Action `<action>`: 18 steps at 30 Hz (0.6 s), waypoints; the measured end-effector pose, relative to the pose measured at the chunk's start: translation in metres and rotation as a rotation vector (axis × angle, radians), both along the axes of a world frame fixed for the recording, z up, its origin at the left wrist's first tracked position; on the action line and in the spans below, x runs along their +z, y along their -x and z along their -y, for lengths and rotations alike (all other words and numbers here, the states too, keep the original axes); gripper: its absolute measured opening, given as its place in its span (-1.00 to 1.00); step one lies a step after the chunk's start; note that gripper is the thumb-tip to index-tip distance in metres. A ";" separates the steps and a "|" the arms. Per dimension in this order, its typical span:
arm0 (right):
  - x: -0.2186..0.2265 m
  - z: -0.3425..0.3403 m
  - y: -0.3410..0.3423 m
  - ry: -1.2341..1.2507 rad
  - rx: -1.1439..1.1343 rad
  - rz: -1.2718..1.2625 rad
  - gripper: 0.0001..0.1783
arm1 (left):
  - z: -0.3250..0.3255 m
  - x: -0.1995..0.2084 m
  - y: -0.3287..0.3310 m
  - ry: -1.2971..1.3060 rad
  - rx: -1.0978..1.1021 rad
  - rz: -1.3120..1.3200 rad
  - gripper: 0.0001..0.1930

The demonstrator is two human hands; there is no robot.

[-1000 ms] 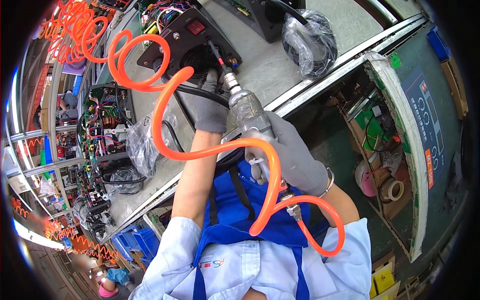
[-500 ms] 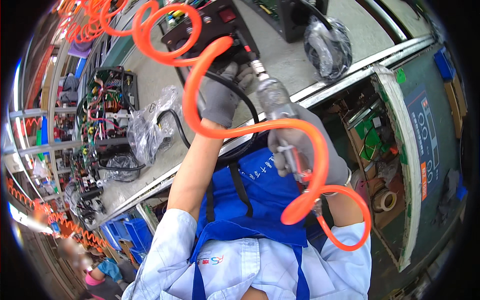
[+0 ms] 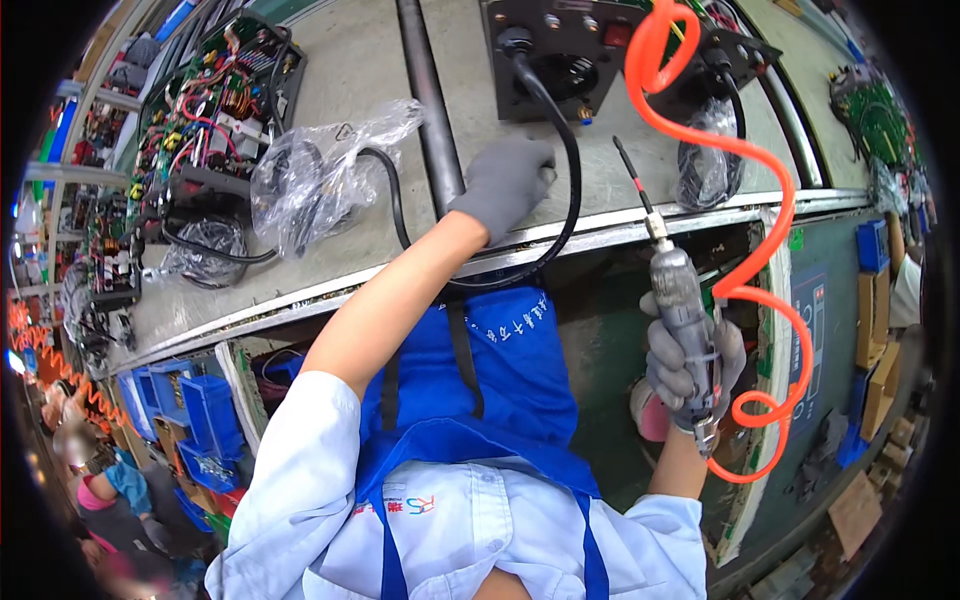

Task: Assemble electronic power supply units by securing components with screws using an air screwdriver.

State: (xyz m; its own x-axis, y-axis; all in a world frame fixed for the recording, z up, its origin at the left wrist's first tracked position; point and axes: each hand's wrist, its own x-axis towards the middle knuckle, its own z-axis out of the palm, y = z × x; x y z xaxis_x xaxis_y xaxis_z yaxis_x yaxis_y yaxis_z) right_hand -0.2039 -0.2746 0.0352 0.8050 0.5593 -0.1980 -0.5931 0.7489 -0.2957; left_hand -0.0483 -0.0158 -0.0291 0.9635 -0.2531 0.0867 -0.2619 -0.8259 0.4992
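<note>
My right hand (image 3: 728, 360), in a grey glove, is wrapped round a pneumatic screwdriver (image 3: 678, 285). Its long bit points up and away over the bench edge, touching nothing. An orange coiled air hose (image 3: 785, 215) loops beside the tool. My left hand (image 3: 503, 188), gloved as well, is over the bench with its fingers curled; whatever they may hold is hidden. Just beyond it stands a black panel (image 3: 520, 85) with a fan opening, a red switch and a plugged-in black power cable (image 3: 572, 165). The cable arcs down to the right of my left hand.
A dark metal rail (image 3: 428, 100) crosses the grey bench (image 3: 340, 65). At left are a plastic-wrapped cable (image 3: 315, 185) and an open circuit assembly (image 3: 235, 90). Another black panel (image 3: 700, 85) stands right. Blue bins (image 3: 212, 410) sit below; another person (image 3: 125, 485) is at lower left.
The screwdriver in my right hand has moved right and down, away from the black panel. My left hand has come out from beside the panel. The view has shifted, and the hose hangs farther right.
</note>
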 end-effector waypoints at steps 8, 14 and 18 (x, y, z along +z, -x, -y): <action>0.019 -0.018 0.013 0.095 0.151 0.072 -0.03 | -0.016 0.023 0.006 0.256 0.041 -0.016 -0.62; 0.030 -0.051 0.004 0.476 0.208 0.076 0.00 | -0.062 0.049 0.027 1.475 0.138 -0.618 -0.62; 0.031 -0.067 0.000 0.479 0.216 0.084 0.00 | -0.075 0.043 0.026 1.616 0.116 -0.650 -0.65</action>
